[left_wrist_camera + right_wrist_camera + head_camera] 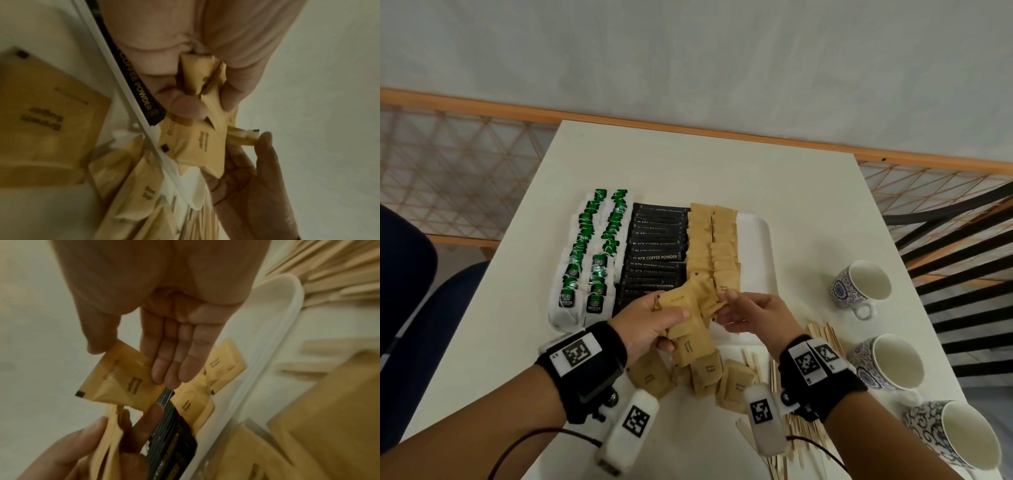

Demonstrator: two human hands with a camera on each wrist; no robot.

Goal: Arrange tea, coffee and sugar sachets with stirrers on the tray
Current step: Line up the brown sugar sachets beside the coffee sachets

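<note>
At the tray's [756, 240] left side, the green tea bags [592, 260] are lying in two columns, with the black coffee sachets [655, 257] stacked beside them and two columns of brown sugar sachets [714, 246] further right. Your left hand [650, 325] is clenching a fanned bundle of sugar sachets [688, 308] just above the tray's near edge, thumb pressing on top. Your right hand [751, 315] is pinching a single sachet [121, 379] between thumb and near-straight fingers [170, 366], apparently drawing it from the bundle. More loose sugar sachets [709, 371] are lying on the table below your hands, wooden stirrers [804, 428] are lying scattered near your right wrist, none visibly on the tray, and three cups [863, 287] are standing at the far right. Risk, as judged: the splayed bundle is looking loosely held, so pulling one sachet could be dragging others out onto the finished rows. Your right wrist is working close above the stirrers and could be scattering them.
</note>
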